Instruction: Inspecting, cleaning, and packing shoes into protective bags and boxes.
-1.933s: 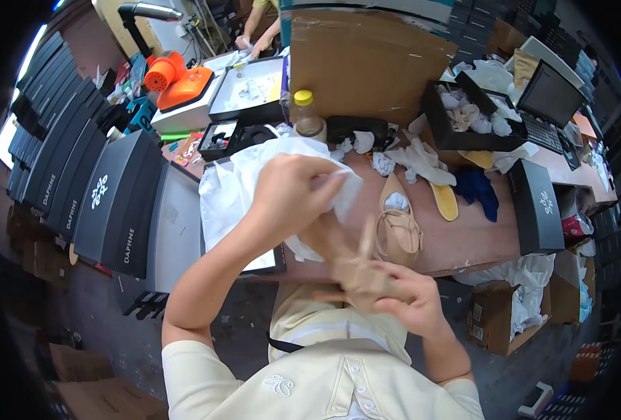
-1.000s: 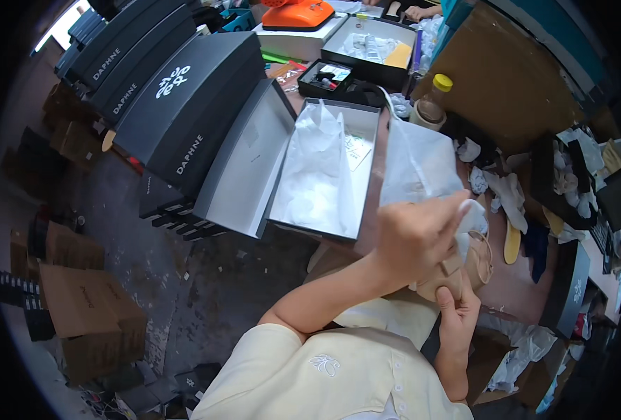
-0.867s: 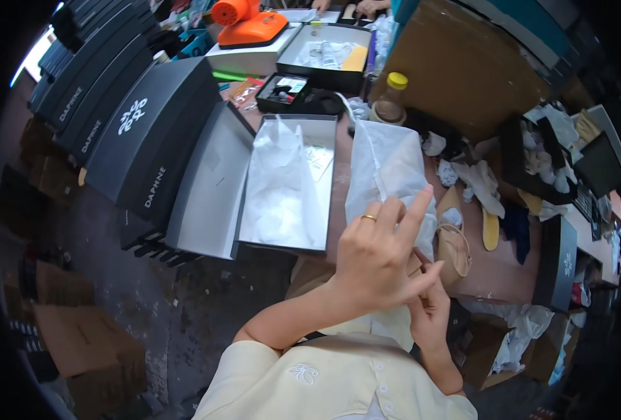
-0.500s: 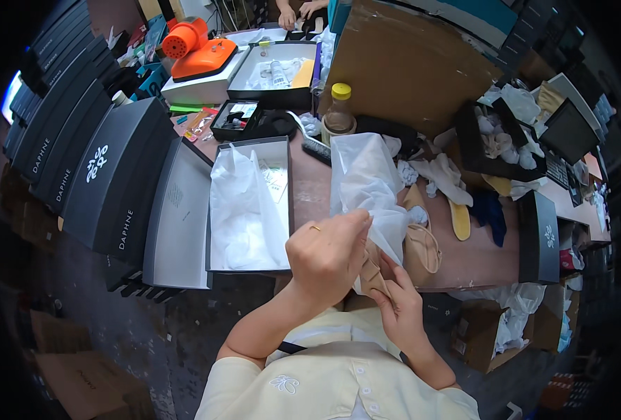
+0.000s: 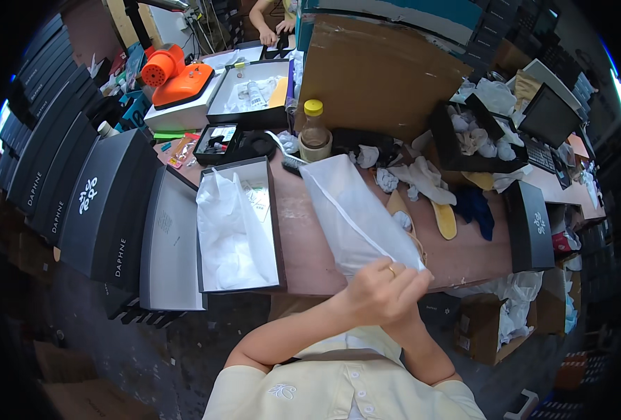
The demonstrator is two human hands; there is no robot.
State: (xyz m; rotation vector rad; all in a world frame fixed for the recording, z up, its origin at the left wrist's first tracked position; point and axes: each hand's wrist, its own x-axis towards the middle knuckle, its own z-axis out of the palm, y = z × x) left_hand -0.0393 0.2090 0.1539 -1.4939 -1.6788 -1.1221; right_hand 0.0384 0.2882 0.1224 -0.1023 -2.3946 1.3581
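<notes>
My left hand (image 5: 379, 290), with a ring on one finger, is closed on the edge of a translucent white cloth bag (image 5: 349, 217). The bag stretches forward from it over the table, with a seam along its length. My right hand (image 5: 407, 316) is behind the left one at the same end of the bag; its fingers are mostly hidden. A beige shoe (image 5: 396, 205) lies on the table, partly covered by the bag. Left of the bag stands an open shoebox (image 5: 277, 245) holding white tissue paper (image 5: 226, 231), with its lid (image 5: 172, 241) beside it.
Dark shoeboxes (image 5: 107, 203) are stacked at the left. Behind the bag stand a yellow-capped bottle (image 5: 314, 126), a brush (image 5: 286, 150) and a large cardboard sheet (image 5: 380, 77). An orange blower (image 5: 177, 80) is farther back. A yellow insole (image 5: 445, 220) and a dark cloth (image 5: 475, 213) lie right.
The left hand has moved right and nearer, across the right hand. The white bag now spreads flatter and slants toward the hands. The beige shoe held before in the right hand is out of sight.
</notes>
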